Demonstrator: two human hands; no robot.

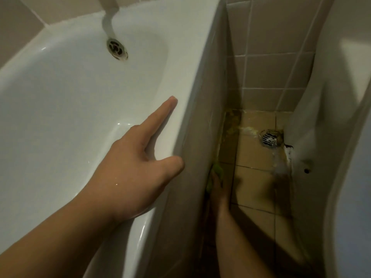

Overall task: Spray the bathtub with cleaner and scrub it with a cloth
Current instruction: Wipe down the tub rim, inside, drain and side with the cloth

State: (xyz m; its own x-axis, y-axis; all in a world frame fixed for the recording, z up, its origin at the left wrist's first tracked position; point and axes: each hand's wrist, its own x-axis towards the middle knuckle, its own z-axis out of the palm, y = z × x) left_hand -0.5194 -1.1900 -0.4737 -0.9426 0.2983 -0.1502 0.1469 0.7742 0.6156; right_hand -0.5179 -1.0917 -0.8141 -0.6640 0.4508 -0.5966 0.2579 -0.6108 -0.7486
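Observation:
The white bathtub [60, 101] fills the left of the head view, its rim running up the middle. My left hand [136, 165] rests flat on that rim, fingers spread, thumb hooked over the outer edge, holding nothing. My right hand [217, 183] reaches down beside the tub's tiled outer panel [202, 137], near the floor. It presses a green cloth [217, 170] against the base of the panel. The hand is blurred and in shadow. No spray bottle is in view.
The tub drain [117, 48] lies at the far end under a white spout [109, 19]. A floor drain [270, 139] sits in the stained tan tile floor. A white fixture [325, 117] stands close on the right, leaving a narrow gap.

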